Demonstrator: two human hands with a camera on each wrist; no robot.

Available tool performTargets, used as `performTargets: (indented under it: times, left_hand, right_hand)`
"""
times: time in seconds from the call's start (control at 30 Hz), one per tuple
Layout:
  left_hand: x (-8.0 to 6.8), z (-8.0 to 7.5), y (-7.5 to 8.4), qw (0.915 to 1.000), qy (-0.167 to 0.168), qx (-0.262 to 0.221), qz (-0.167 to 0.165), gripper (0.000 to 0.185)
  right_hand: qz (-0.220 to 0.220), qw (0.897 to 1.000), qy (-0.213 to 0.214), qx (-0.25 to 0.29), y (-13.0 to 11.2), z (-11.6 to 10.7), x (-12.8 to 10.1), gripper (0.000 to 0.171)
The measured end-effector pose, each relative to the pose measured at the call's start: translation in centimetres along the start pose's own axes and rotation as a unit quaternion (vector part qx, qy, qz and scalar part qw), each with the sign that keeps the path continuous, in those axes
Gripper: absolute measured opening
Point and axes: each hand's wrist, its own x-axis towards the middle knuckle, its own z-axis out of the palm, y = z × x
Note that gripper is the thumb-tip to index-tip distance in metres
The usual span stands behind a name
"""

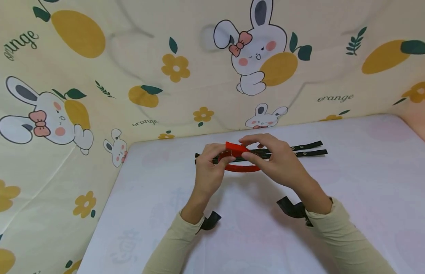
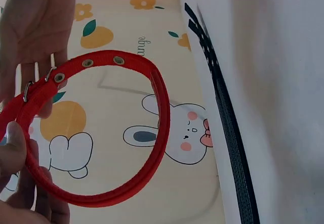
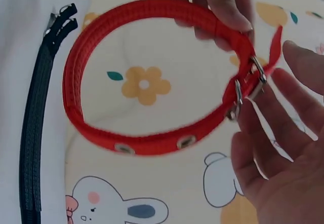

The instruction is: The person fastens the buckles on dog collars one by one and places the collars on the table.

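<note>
A red dog collar (image 1: pixel 242 168), closed into a loop, hangs above the table. My left hand (image 1: pixel 210 163) pinches its band beside the buckle, thumb on one face and fingers behind, as the right wrist view shows. The metal buckle (image 3: pixel 257 71) has the strap through it, with a D-ring (image 3: pixel 237 100) alongside and metal eyelets (image 3: pixel 186 142) along the band. The strap's free end (image 3: pixel 276 46) sticks out past the buckle. My right hand (image 1: pixel 279 161) is at this end, fingers extended under the buckle and thumb just off the strap tip.
Two black straps with eyelets (image 1: pixel 309 149) lie side by side on the white table (image 1: pixel 164 213), beyond the hands. A cloth printed with rabbits and oranges (image 1: pixel 198 57) rises behind and at the left. Black bands (image 1: pixel 211 220) stick out at both sleeve cuffs.
</note>
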Motion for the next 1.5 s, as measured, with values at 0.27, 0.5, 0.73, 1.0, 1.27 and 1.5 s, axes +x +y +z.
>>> performTargets:
  times: [0.27, 0.5, 0.73, 1.0, 1.27, 1.5]
  left_hand:
    - [0.0, 0.0, 0.4, 0.9995, -0.024, 0.019, -0.008, 0.029]
    - [0.0, 0.1, 0.8, 0.9984, -0.024, 0.031, -0.042, 0.026]
    - [-0.2, 0.5, 1.0, 0.9991, -0.009, 0.018, -0.038, 0.022]
    - [-0.3, 0.5, 1.0, 0.9996, -0.003, 0.019, -0.021, 0.022]
    - [-0.3, 0.6, 0.9, 0.9996, 0.001, 0.029, -0.009, 0.02]
    - [-0.5, 0.4, 1.0, 0.9981, 0.006, 0.06, 0.008, 0.02]
  right_hand:
    - [-0.018, 0.999, 0.044, 0.01, -0.3, 0.4, 0.0, 0.033]
    - [0.008, 0.997, 0.059, 0.051, -0.4, 0.4, 0.0, 0.026]
    - [0.065, 0.995, 0.046, 0.066, -0.5, 0.3, 0.0, 0.014]
    - [0.103, 0.992, 0.009, 0.07, -0.5, 0.0, 0.2, 0.016]
    - [0.142, 0.988, -0.025, 0.057, -0.6, -0.1, 0.2, 0.016]
    - [0.142, 0.988, -0.042, 0.045, -0.5, 0.0, 0.3, 0.017]
